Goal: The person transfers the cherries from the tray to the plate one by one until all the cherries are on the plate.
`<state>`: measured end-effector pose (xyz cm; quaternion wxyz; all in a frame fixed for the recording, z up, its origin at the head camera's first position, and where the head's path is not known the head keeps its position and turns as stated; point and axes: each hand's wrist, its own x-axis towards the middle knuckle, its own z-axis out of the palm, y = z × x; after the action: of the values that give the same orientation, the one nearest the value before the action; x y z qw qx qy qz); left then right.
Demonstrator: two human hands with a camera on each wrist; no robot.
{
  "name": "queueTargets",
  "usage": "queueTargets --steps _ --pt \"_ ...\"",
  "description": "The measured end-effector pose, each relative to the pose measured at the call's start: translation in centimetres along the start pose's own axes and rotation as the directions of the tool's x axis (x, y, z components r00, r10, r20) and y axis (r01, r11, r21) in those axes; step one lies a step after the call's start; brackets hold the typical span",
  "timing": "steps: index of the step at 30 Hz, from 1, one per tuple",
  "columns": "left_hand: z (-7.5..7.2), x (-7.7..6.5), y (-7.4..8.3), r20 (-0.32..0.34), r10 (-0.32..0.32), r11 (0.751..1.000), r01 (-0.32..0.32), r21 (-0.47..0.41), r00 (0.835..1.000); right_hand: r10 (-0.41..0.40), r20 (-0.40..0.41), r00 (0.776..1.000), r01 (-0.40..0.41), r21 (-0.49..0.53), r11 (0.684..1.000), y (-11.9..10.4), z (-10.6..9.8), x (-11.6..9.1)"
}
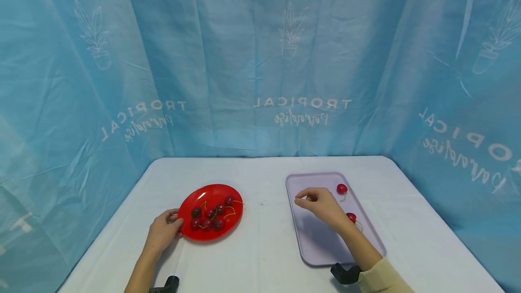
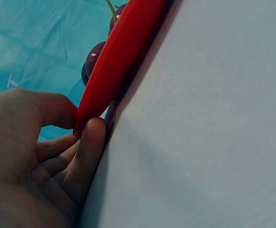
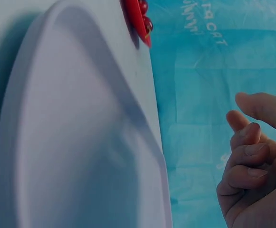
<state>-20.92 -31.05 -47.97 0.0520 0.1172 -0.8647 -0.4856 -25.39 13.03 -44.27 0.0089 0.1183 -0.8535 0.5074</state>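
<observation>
At the left edge of a red plate (image 1: 232, 225), my left hand (image 1: 163, 232) pinches the rim. The left wrist view shows the thumb above it and fingers beneath. Several dark red cherries (image 1: 207, 224), some with green stems, lie on the plate. Over the pale lilac tray (image 1: 315, 241) hovers my right hand (image 1: 323, 205), its fingers loosely bent and nothing between them. Thumb and forefinger stand apart in the right wrist view. Two bright red cherries lie on the tray: one (image 1: 342, 189) near the far right corner, another (image 1: 351, 217) beside my right forearm, which partly hides it.
A white-covered table (image 1: 264, 257) carries both plate and tray, with a gap between them. Blue printed curtains (image 1: 260, 67) hang behind the table and along both sides. Each wrist wears a black device, like this one (image 1: 345, 274) near the tray's front edge.
</observation>
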Motion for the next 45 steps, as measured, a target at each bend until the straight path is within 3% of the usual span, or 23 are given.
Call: queueTargets --steps 13,23,32,37,45 --pt "-0.1 -0.1 0.0 0.009 -0.004 1.000 0.004 -0.002 1.000 0.008 -0.012 1.000 -0.008 -0.064 0.998 1.0 -1.5 -0.6" --pt "-0.1 -0.1 -0.1 0.000 -0.014 1.000 0.014 -0.004 1.000 -0.014 -0.077 0.997 0.004 -0.134 0.991 1.3 -3.0 -1.4" --pt "0.0 0.1 -0.2 -0.001 -0.008 1.000 0.008 -0.008 1.000 0.038 -0.109 0.993 -0.061 -0.218 0.974 2.1 -4.5 -2.2" --pt "0.1 0.2 -0.3 -0.006 -0.009 1.000 0.009 -0.004 1.000 0.032 -0.104 0.994 -0.057 -0.252 0.966 2.3 -5.2 -2.6" --pt "0.1 0.3 -0.4 -0.002 -0.010 1.000 0.010 -0.003 1.000 0.065 -0.088 0.994 -0.085 -0.244 0.966 2.7 -6.3 -3.5"
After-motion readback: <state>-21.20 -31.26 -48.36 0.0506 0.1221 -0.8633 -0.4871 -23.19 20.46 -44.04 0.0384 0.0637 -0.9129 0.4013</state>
